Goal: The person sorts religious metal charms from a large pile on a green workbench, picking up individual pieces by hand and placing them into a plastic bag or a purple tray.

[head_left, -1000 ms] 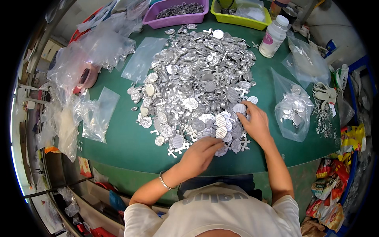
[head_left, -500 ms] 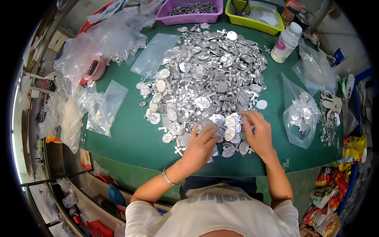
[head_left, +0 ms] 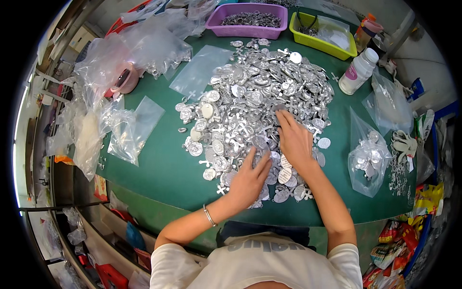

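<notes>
Heap of silver-coloured metal medals and crosses (head_left: 255, 98) lies at 12 o'clock from you, on dark green table (head_left: 159, 178). Your left hand (head_left: 249, 180), fingers loosely spread, is at heap's 6 o'clock side; cannot tell if it holds anything. Your right hand (head_left: 294, 143), fingers nearly together, reaches over heap, tips at dark grey round medal (head_left: 278, 107); grip also unclear.

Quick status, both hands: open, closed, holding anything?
Left hand: open, fingers spread at the near side of the metal pile.
Right hand: fingertips at a dark disc; can't tell if gripped.
</notes>
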{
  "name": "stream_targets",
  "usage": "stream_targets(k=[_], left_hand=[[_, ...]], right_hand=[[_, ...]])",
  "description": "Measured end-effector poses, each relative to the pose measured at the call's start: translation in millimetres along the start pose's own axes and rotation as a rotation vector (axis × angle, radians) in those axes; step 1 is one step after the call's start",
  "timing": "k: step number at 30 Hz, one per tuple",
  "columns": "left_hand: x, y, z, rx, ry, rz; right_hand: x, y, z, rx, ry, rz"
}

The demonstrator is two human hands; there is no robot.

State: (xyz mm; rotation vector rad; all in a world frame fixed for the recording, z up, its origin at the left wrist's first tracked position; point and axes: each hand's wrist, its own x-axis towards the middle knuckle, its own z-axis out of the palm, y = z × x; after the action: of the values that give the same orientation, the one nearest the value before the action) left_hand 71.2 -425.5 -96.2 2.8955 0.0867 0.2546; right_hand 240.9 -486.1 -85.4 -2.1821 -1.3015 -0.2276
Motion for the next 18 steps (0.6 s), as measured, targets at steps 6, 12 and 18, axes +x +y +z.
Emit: stream_targets(k=[6, 12, 18], left_hand=[[13, -18, -32, -0.323, 0.305, -0.089], [77, -68, -32, -0.138, 0.489, -0.384], [87, -68, -34, -0.061, 0.418, -0.330]], right_hand=[[4, 2, 0, 0.022, 0.071, 0.048], [42, -25, 2, 0.137, 0.069, -0.037], [59, -5, 16, 0.022, -0.033, -0.153]])
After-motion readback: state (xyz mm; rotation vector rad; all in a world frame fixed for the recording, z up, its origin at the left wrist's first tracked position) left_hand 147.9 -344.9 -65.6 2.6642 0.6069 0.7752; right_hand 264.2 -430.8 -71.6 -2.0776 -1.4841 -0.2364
